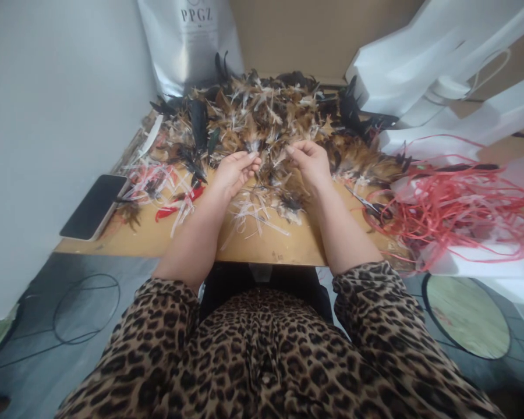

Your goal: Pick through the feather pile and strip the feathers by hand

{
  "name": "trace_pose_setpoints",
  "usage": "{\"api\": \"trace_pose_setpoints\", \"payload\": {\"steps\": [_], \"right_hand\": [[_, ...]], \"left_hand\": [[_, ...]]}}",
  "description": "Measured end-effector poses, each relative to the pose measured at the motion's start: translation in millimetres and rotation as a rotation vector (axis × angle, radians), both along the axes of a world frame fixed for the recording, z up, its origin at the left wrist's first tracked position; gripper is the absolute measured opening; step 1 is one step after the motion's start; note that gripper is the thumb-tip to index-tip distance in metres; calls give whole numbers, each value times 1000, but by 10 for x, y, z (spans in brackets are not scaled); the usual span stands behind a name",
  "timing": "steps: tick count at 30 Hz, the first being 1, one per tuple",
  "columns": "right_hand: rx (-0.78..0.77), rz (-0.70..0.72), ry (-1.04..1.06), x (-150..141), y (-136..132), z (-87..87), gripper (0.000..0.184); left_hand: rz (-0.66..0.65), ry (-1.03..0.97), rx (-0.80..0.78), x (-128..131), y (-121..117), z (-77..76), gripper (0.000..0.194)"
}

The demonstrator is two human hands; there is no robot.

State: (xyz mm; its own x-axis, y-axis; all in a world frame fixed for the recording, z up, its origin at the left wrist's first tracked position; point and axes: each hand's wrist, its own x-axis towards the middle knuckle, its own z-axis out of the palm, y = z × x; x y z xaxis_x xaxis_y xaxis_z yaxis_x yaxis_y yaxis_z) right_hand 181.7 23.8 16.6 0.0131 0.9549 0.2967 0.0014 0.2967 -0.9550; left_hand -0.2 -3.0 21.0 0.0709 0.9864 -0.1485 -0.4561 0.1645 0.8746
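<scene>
A heap of brown, black and white feathers (262,102) covers the back of the wooden table. In front of it my left hand (240,170) pinches a small feather (253,142) between thumb and forefinger, its tip pointing up and away. My right hand (310,162) is a short gap to the right, thumb and forefinger pressed together at the heap's near side. Whatever sits in that right pinch blends with the feathers behind and cannot be made out. Below the hands lie thin white strips (253,215) and a few loose feathers (290,201).
A phone (95,206) lies at the table's left edge, by red and white scraps (157,183). To the right are scissors (367,203) and a tangle of red ribbon (454,209). A silver bag (196,52) stands behind; a white sewing machine (436,70) is at back right.
</scene>
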Motion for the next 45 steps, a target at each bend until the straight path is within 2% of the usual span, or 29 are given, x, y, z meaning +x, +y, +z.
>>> {"api": "trace_pose_setpoints", "payload": {"steps": [3, 6, 14, 26, 31, 34, 38, 41, 45], "right_hand": [[-147, 67, 206, 9, 23, -4, 33], [-204, 97, 289, -11, 26, -17, 37], [-173, 98, 252, -151, -99, 15, 37], [-89, 90, 244, -232, -175, -12, 33], [-120, 88, 330, -253, -189, 6, 33], [-242, 87, 380, -262, -201, 35, 37], [-375, 179, 372, -298, -233, 45, 39], [-378, 215, 346, -334, -250, 19, 37], [-353, 187, 364, -334, -238, -9, 37]], "left_hand": [[-51, -29, 20, -4, -5, -14, 7], [-105, -36, 17, 5, -25, -22, 8], [-312, -126, -96, 37, -66, 0, 4], [-403, -294, -263, 12, -93, 31, 22], [-326, -316, -209, 28, -64, 0, 23], [-242, -223, -93, 27, -42, -11, 15], [-157, -98, 76, 47, -46, -11, 2], [-149, -21, 108, 83, -80, -1, 6], [-183, 15, 88, 103, -98, -3, 11]]}}
